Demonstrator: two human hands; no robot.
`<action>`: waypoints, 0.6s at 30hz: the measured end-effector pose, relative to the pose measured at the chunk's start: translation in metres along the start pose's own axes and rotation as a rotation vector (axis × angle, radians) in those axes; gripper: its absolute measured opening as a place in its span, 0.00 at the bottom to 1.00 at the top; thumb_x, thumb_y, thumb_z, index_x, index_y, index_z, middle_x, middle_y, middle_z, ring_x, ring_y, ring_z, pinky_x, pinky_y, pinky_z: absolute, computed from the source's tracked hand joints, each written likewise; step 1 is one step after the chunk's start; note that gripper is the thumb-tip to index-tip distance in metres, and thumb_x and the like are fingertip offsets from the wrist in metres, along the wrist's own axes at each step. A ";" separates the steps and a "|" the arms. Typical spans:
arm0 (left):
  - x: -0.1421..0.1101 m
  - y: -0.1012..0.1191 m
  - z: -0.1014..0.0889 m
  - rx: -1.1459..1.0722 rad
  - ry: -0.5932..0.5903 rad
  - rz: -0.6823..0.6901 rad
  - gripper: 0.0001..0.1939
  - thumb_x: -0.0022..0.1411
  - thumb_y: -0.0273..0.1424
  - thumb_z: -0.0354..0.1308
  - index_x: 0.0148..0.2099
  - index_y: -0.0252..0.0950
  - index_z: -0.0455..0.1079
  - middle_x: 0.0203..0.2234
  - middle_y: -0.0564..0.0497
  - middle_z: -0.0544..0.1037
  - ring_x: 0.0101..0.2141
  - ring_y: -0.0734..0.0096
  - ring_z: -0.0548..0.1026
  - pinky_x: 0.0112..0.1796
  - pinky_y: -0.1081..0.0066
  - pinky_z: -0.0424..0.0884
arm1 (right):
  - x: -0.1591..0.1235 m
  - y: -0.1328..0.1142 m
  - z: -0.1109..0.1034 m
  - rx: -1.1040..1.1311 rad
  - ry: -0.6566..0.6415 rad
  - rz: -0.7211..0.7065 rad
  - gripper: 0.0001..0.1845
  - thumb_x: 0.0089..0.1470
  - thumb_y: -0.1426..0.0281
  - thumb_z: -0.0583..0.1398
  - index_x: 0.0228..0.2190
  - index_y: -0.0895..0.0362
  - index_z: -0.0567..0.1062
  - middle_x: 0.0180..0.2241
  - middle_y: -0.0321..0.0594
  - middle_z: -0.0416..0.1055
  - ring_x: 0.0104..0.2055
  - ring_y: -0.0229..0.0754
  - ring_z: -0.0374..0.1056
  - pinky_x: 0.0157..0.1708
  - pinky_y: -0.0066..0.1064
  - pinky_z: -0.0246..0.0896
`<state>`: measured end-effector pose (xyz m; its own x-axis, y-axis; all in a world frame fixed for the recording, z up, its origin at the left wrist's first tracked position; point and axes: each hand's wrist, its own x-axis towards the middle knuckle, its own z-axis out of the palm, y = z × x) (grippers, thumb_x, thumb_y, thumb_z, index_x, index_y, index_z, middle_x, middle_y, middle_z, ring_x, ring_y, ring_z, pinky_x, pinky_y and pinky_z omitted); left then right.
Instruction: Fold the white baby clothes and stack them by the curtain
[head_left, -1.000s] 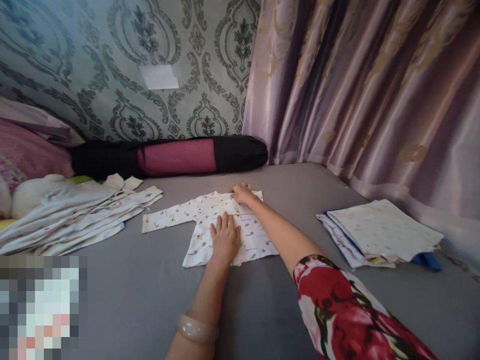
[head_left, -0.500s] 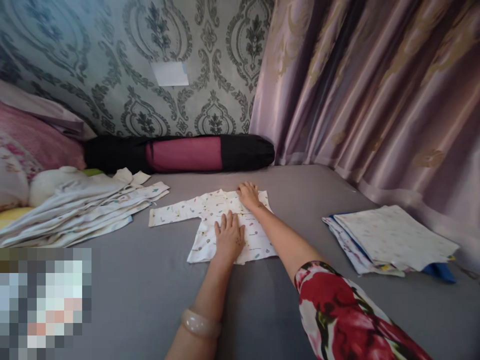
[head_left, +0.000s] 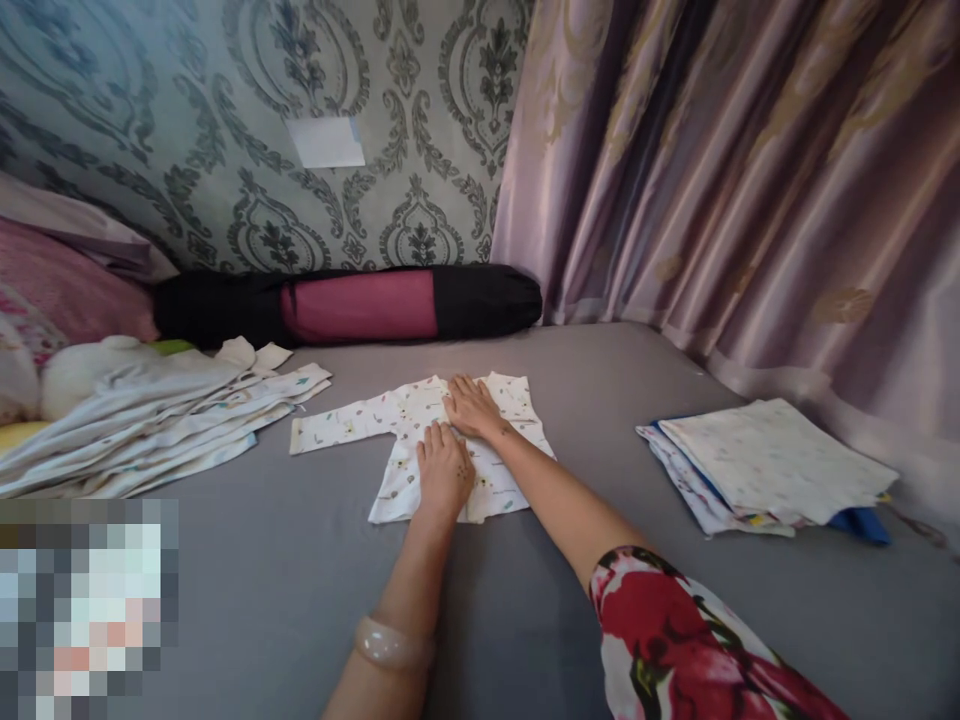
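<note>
Centrally, hands [head_left: 445, 472] [head_left: 473, 408] flat on printed shirt [head_left: 401, 475], grey sheet [head_left: 555, 610], patterned wallpaper [head_left: 255, 130], mauve curtain [head_left: 705, 190]

Illumination is moderate and diffuse, with satin highlights on the curtain [head_left: 675, 150] to the right of the right hand [head_left: 474, 405]. A soft shadow darkens the sheet [head_left: 510, 610] below both hands. Coarse pixelation masks a block [head_left: 90, 610] near-left of the left hand [head_left: 446, 468]; fine print beside the fingers [head_left: 438, 440] appears soft.
</note>
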<state>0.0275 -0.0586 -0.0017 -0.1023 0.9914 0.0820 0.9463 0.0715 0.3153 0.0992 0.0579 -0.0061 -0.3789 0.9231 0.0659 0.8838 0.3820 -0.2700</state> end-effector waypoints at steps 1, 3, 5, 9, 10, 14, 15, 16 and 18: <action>0.000 0.001 -0.001 -0.005 -0.004 0.000 0.27 0.69 0.30 0.36 0.65 0.22 0.55 0.64 0.32 0.58 0.65 0.52 0.54 0.61 0.52 0.54 | 0.000 0.000 -0.003 0.020 -0.013 0.003 0.30 0.66 0.61 0.41 0.64 0.63 0.56 0.67 0.47 0.49 0.69 0.46 0.40 0.66 0.43 0.31; 0.000 0.002 -0.003 -0.011 -0.016 0.012 0.28 0.69 0.33 0.35 0.66 0.24 0.53 0.65 0.34 0.55 0.66 0.53 0.51 0.61 0.51 0.52 | -0.001 0.002 -0.012 0.068 -0.009 0.014 0.30 0.67 0.62 0.39 0.64 0.63 0.55 0.67 0.46 0.48 0.69 0.43 0.41 0.66 0.39 0.34; -0.001 0.002 -0.005 -0.010 -0.037 0.043 0.30 0.70 0.37 0.35 0.67 0.26 0.52 0.67 0.36 0.51 0.66 0.53 0.48 0.62 0.49 0.50 | -0.005 0.008 -0.020 0.094 0.056 0.054 0.30 0.67 0.63 0.39 0.65 0.64 0.54 0.67 0.47 0.47 0.69 0.42 0.42 0.66 0.36 0.36; -0.002 0.002 -0.005 0.017 -0.103 0.101 0.34 0.69 0.44 0.35 0.69 0.28 0.49 0.68 0.40 0.47 0.67 0.51 0.44 0.62 0.47 0.46 | -0.024 0.028 -0.027 0.014 0.165 0.185 0.31 0.66 0.63 0.42 0.64 0.68 0.54 0.67 0.53 0.46 0.69 0.49 0.39 0.66 0.41 0.33; -0.003 0.001 -0.005 0.030 -0.117 0.106 0.34 0.69 0.44 0.35 0.69 0.29 0.49 0.68 0.40 0.47 0.67 0.51 0.44 0.62 0.47 0.46 | -0.029 0.033 -0.025 -0.011 0.154 0.210 0.32 0.66 0.61 0.42 0.64 0.69 0.55 0.67 0.54 0.46 0.69 0.50 0.39 0.66 0.42 0.33; -0.004 0.001 0.000 0.096 -0.139 0.129 0.34 0.69 0.45 0.33 0.69 0.29 0.50 0.68 0.39 0.46 0.67 0.52 0.46 0.63 0.47 0.45 | -0.040 0.047 -0.013 -0.082 0.091 0.243 0.36 0.66 0.57 0.41 0.63 0.72 0.54 0.66 0.57 0.47 0.69 0.53 0.41 0.65 0.44 0.32; -0.005 0.000 0.001 0.106 -0.139 0.135 0.34 0.69 0.44 0.33 0.69 0.29 0.49 0.68 0.39 0.46 0.67 0.52 0.46 0.63 0.47 0.45 | -0.040 0.049 -0.010 -0.093 0.097 0.239 0.36 0.66 0.57 0.41 0.63 0.72 0.54 0.66 0.57 0.48 0.69 0.53 0.41 0.65 0.43 0.32; -0.004 0.000 0.002 0.111 -0.138 0.136 0.34 0.69 0.44 0.33 0.69 0.29 0.49 0.68 0.39 0.46 0.67 0.52 0.46 0.63 0.47 0.45 | -0.039 0.050 -0.008 -0.100 0.111 0.233 0.36 0.66 0.57 0.41 0.63 0.72 0.55 0.66 0.57 0.48 0.69 0.53 0.41 0.65 0.43 0.31; -0.004 0.000 0.004 0.113 -0.135 0.134 0.34 0.69 0.45 0.34 0.69 0.29 0.49 0.68 0.38 0.46 0.67 0.51 0.46 0.62 0.46 0.45 | -0.038 0.050 -0.007 -0.099 0.135 0.230 0.35 0.66 0.58 0.41 0.63 0.72 0.55 0.66 0.57 0.50 0.68 0.51 0.42 0.65 0.42 0.31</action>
<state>0.0287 -0.0622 -0.0054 0.0620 0.9980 -0.0133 0.9777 -0.0580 0.2019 0.1594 0.0427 -0.0156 -0.1311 0.9811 0.1423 0.9673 0.1580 -0.1984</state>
